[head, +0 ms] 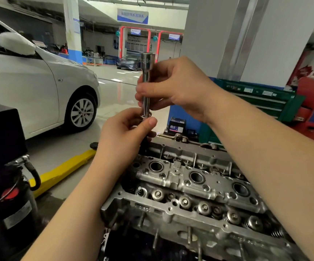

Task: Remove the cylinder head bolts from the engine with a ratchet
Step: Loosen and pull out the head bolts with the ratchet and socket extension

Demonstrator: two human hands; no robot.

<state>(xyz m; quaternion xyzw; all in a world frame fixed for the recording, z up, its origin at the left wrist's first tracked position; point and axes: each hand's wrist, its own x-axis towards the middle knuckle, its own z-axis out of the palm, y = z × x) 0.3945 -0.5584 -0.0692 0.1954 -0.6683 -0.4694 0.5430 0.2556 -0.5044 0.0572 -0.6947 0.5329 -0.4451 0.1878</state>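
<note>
While held upright above the cylinder head (pixel 186 187), deep socket (pixel 146 81): chromed steel, rigid, smooth and likely slippery, moderately heavy for its size. Right hand (pixel 173 87) wraps fingers round its mid-shaft; left hand (pixel 124 132) pinches the lower end, what it holds beneath hidden. Best grip: mid-shaft, firmly. No ratchet in view.

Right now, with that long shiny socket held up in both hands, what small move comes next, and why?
Probably seat the long socket onto the tool the left hand grips: the right hand holds it upright above the cylinder head, touching no bolt.
</note>
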